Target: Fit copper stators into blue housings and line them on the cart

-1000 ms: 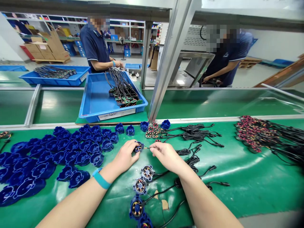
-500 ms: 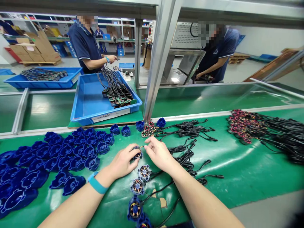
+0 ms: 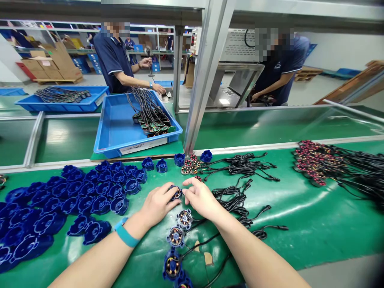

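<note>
My left hand, with a teal band at its wrist, grips a round blue plastic housing between thumb and fingers. Copper windings show inside that housing. At its right side, my right hand has curled fingers, with thumb and fingertips close to the rim; whatever they pinch is hidden. Below the hands, a column of blue housings with wound stators inside runs towards me. Black cables lead from them to the right, passing under my right forearm.
Loose blue housings crowd the left of the green mat. Bare stators with coiled cables lie behind my hands. Further right is a big stator pile. A metal post and blue tray stand beyond; two people work across the bench.
My right thumb has come in against the housing's right side, where a thin wire showed before. The view has shifted slightly. Across the bench, a person's hand has lowered beside the tray.
</note>
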`<action>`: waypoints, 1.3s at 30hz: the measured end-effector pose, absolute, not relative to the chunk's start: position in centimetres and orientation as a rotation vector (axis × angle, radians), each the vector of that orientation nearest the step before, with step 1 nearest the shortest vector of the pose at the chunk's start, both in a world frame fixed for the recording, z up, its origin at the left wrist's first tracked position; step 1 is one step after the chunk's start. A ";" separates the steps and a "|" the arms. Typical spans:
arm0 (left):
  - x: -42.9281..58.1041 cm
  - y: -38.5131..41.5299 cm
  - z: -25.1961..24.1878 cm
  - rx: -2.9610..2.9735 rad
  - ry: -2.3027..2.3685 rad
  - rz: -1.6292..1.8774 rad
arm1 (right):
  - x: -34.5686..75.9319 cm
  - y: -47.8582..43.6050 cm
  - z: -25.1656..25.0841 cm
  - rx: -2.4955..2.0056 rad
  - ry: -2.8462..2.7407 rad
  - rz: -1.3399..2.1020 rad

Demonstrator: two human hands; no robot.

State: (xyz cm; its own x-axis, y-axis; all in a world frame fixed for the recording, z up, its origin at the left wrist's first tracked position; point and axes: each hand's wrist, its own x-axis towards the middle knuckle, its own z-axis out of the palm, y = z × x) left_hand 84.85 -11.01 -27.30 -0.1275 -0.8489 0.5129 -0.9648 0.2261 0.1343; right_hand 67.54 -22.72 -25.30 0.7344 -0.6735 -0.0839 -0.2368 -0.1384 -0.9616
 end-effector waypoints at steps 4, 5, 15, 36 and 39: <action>84.9 -10.9 -27.5 1.658 -2.007 0.343 | 67.7 -22.8 -25.7 -1.656 0.789 -0.520; 84.8 -10.9 -27.5 1.662 -2.011 0.340 | 67.7 -22.8 -25.7 -1.669 0.798 -0.539; 84.5 -10.8 -27.4 1.727 -1.982 0.332 | 67.8 -22.0 -25.4 -1.647 0.687 -0.464; 83.8 -11.1 -27.3 1.730 -1.911 0.183 | 68.2 -22.1 -24.6 -1.413 0.604 -0.333; 83.8 -11.1 -27.3 1.723 -1.894 0.178 | 68.3 -22.3 -24.8 -1.415 0.607 -0.335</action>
State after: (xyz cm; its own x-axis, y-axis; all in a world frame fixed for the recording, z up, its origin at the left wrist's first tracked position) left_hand 83.81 -11.11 -27.34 -0.0102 -0.8732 0.4872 -0.9487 0.1625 0.2713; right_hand 68.31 -22.28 -24.76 0.8053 -0.5604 -0.1934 -0.1352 0.1441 -0.9803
